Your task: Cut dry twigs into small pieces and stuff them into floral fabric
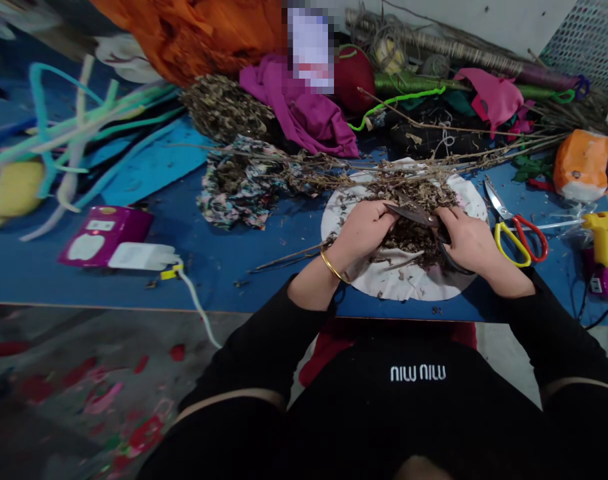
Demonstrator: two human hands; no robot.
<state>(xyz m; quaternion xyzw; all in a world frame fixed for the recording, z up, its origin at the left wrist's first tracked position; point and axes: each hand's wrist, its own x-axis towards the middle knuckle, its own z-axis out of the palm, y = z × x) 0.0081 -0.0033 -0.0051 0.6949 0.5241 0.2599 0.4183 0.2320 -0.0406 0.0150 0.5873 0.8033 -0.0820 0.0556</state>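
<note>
Dark-handled scissors [414, 215] are gripped in my right hand [467, 241], their blades pointing left over a heap of dried leaves [409, 239]. My left hand [367, 230] is closed, its fingertips pinched together at the blade tip; what lies between them is too small to make out. Under both hands, the dried leaves spread over a round white cloth [409, 287]. Long dry stems [334, 175] with shrivelled leaves run across the cloth's far edge. Beside my right hand lies a second pair of scissors [519, 233] with red and yellow handles.
A blue table [264, 280] holds a purple box [107, 233] with a white power strip [141, 255] at left. A yellow glue gun [601, 233] and an orange-and-white package [581, 163] are at right. Purple cloth [304, 110] and foam-like strips [74, 133] lie behind.
</note>
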